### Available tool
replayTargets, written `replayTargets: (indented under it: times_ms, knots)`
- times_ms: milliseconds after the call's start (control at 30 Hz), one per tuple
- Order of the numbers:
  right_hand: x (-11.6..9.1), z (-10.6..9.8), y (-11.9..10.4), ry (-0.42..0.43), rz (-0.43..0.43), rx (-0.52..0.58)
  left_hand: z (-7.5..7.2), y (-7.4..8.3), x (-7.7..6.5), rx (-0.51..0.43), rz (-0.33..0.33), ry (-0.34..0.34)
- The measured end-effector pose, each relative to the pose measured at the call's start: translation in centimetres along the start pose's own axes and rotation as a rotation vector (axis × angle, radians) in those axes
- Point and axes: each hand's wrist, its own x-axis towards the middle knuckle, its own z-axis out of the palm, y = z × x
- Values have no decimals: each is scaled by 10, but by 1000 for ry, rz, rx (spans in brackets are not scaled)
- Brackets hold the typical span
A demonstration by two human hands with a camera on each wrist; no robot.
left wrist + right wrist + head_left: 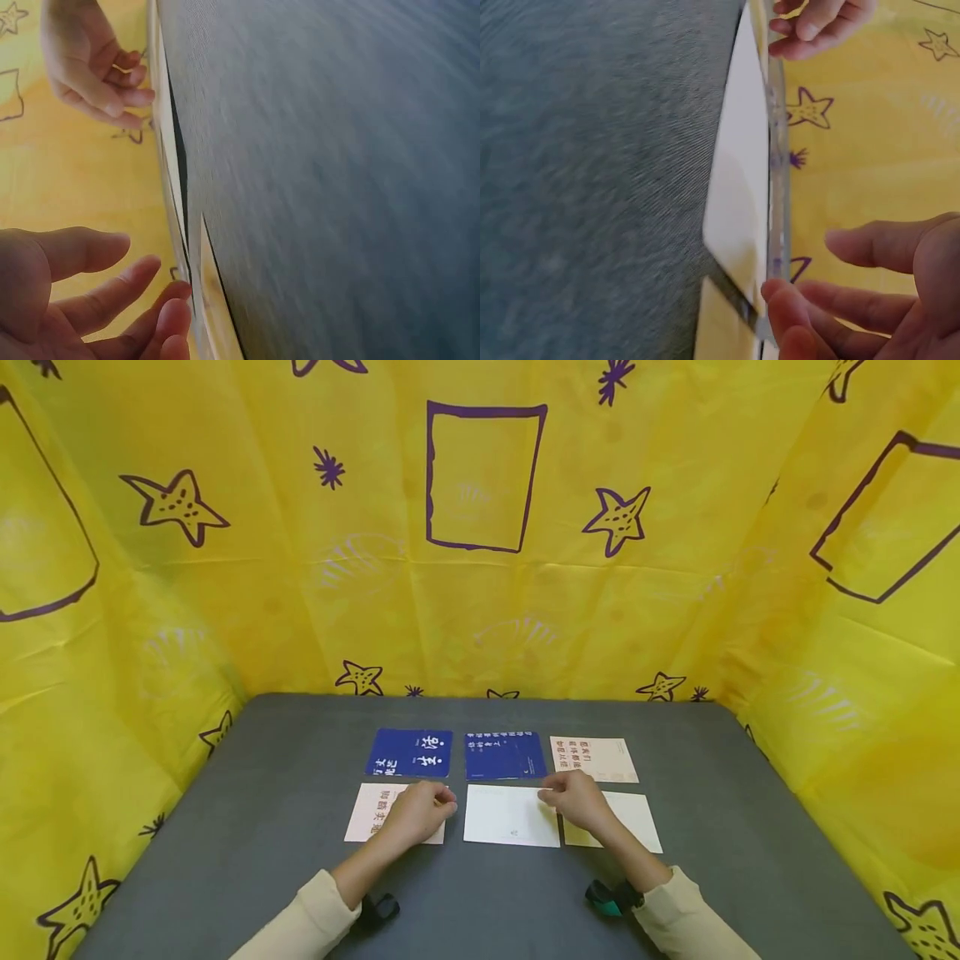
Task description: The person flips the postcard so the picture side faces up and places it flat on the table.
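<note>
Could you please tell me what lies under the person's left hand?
Under the left hand is a pale card with dark characters, on the grey table. The hand covers part of the card, so any print there cannot be seen; nor can its underside.

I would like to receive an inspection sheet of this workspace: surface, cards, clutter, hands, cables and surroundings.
Surface: dark grey tabletop, with the cards laid on it.
Far row: left blue card, middle blue card, pale printed card at right.
Near row: printed card at left, white card in the middle, cream card at right.
Clutter: nothing seen.
Left hand: over the near-left card, holds nothing.
Right hand: by the white card's right edge, holds nothing.
Cables: nothing seen.
Surroundings: yellow cloth with purple-outlined stars.
</note>
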Motion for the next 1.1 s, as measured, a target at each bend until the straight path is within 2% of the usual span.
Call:
replayTargets:
  times_ms: [133, 267, 500, 800, 1100]
  knots:
    - [-5, -2, 3, 59, -20, -70, 6, 7, 3, 17, 5, -32]
    - [-9, -3, 3, 69, -18, -97, 8, 11, 4, 43, 17, -35]
    - [-12, -3, 3, 97, -20, -177, 10, 16, 6, 43, 0, -62]
    - [-18, 2, -2, 59, -39, -149, 11, 15, 5, 45, -12, -84]
    - [-19, -4, -1, 78, -46, -219, 7, 13, 1, 57, 20, -69]
